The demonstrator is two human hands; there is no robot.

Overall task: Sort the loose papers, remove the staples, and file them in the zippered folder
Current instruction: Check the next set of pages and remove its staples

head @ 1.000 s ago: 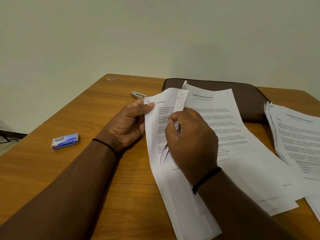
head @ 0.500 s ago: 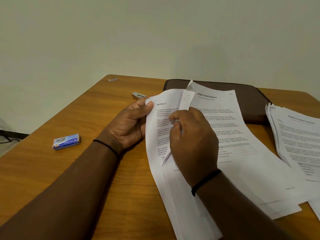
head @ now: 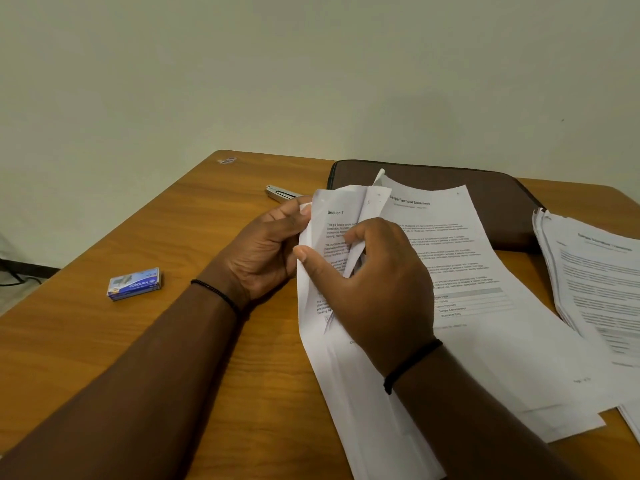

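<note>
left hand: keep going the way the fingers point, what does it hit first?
The left hand points right, into the Section 7 sheets it already grips at their left edge. Beyond them is the right hand, though depth there is unclear.

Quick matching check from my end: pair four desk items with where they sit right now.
1. staple box
2. brown zippered folder
3. Section 7 sheets
4. paper stack

A. far side, under the Financial Statement page
B. right edge
C. alone, left of the arms
D. held in both hands

Pairs: 1-C, 2-A, 3-D, 4-B
</note>
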